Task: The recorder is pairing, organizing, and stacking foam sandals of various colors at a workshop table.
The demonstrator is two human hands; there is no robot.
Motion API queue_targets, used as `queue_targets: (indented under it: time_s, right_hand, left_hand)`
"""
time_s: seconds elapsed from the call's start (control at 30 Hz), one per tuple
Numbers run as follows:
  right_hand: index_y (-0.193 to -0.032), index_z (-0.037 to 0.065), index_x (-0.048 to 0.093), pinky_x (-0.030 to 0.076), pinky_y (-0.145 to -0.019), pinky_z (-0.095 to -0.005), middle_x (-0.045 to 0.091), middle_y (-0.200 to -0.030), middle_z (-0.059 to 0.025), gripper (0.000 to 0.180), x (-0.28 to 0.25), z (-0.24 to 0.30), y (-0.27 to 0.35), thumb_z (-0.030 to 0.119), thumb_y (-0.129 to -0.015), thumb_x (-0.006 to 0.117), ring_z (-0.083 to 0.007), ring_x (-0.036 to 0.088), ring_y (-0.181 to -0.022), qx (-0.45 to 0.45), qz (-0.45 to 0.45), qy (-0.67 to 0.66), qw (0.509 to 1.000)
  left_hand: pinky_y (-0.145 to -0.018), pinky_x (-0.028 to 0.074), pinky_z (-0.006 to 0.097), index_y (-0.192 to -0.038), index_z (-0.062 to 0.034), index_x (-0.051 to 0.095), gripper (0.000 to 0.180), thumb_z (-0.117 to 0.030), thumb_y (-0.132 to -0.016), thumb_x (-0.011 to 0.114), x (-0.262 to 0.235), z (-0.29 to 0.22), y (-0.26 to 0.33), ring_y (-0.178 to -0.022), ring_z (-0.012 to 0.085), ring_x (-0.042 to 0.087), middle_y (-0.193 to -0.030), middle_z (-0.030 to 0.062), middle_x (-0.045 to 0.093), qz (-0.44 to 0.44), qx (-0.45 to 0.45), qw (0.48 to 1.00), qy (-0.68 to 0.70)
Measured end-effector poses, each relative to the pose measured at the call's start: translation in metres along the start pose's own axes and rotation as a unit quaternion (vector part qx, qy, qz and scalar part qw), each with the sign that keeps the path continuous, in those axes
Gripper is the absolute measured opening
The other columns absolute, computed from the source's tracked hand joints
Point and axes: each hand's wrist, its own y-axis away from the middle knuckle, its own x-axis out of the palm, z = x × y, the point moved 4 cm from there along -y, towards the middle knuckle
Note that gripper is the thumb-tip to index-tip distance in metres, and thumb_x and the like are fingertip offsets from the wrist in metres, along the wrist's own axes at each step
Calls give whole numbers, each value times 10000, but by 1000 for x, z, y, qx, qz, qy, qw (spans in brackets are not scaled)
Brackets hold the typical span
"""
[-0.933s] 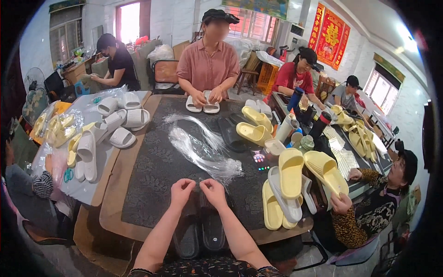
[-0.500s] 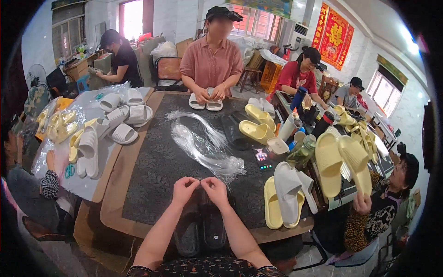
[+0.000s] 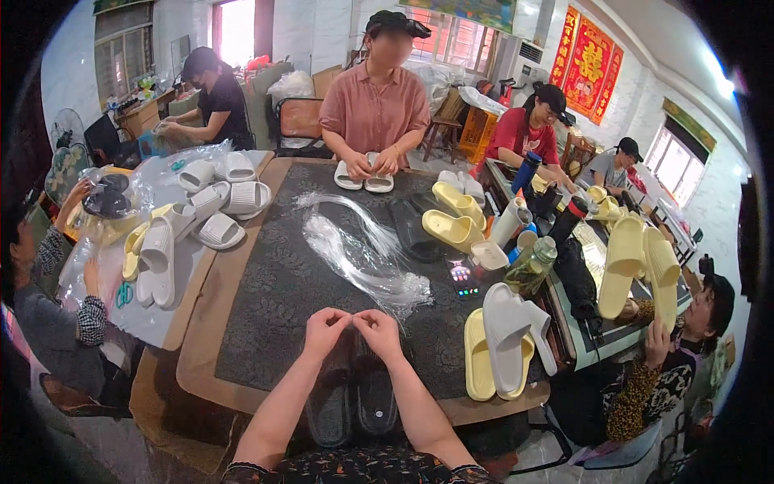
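My left hand and my right hand meet over the near side of the table, thumbs and fingertips pinched together almost touching. Whatever is between the fingertips is too thin or small to make out. Below them, between my forearms, lies a pair of black slippers, one beside the other, upper parts partly hidden by my hands. Just beyond my fingers a loose bundle of thin clear plastic strands curves across the dark tabletop.
On the right are yellow and grey slippers, a phone and bottles. Grey slippers cover the left table. Across from me a co-worker handles white slippers; at right another holds a yellow pair.
My hands keep the same pinched pose. The co-worker at right has moved the yellow pair further right. At left, a dark pair now shows by a co-worker's raised hand.
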Motion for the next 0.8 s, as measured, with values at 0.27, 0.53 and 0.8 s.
queue_targets:
  time_s: [0.27, 0.53, 0.8]
  right_hand:
    - [-940, 0, 713, 457, -631, -232, 666, -764, 4, 169, 1, -1, 0, 141, -846, 721, -50, 553, -685, 13, -11, 5, 1000]
    - [-946, -15, 705, 455, -628, -237, 663, -759, 2, 178, -3, 10, 2, 146, -872, 702, -51, 555, -687, -10, -6, 68, 998]
    - [-949, -6, 706, 471, -654, -237, 686, -780, -26, 191, 1, -2, 2, 156, -849, 709, -63, 590, -717, 10, -25, -11, 1000]
  left_hand:
    - [-700, 511, 276, -888, -14, 738, 156, -142, -799, 735, -2, -3, 2, -744, 131, 658, -793, 72, 714, -13, -25, 1000, 4]
    - [-710, 515, 273, -894, -11, 738, 163, -145, -802, 742, -2, -11, 2, -742, 120, 659, -801, 61, 722, -17, -25, 999, 12]
    - [-702, 513, 275, -895, -10, 734, 154, -143, -819, 724, 0, -1, 1, -743, 119, 657, -802, 61, 719, -6, -30, 999, 6]
